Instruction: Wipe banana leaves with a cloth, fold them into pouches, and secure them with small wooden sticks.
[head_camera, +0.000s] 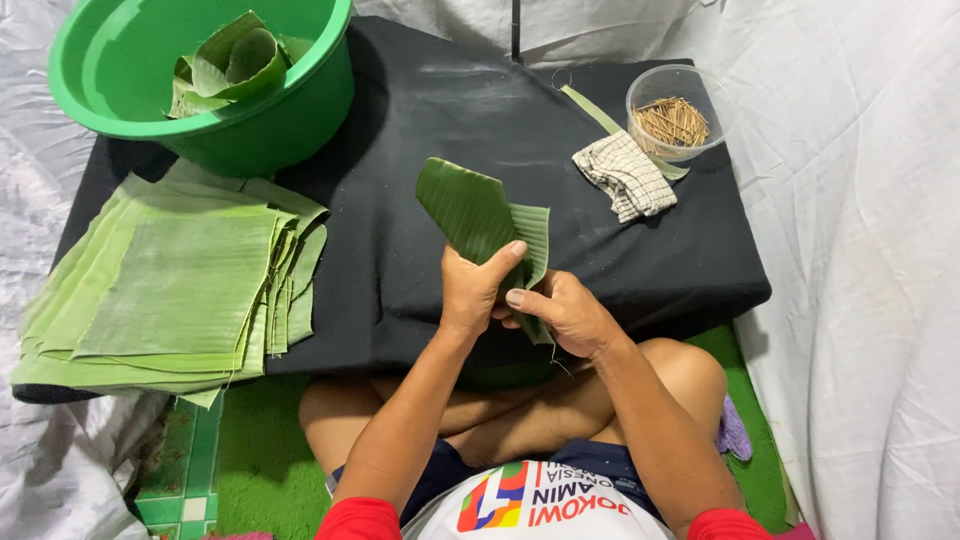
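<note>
both hands, left hand (472, 290) and right hand (560, 310), grip a banana leaf (480, 215), pinching it folded above the black table (420, 110).

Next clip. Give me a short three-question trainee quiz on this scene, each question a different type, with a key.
1. True or false: both hands grip the folded leaf.
2. Where is the stack of flat leaves? A) inside the green basin B) on the black cloth, below the basin C) under the checked rag
3. Fill in: the clear bowl holds thin wooden ____.

Key: 1 true; 2 B; 3 sticks.
</note>
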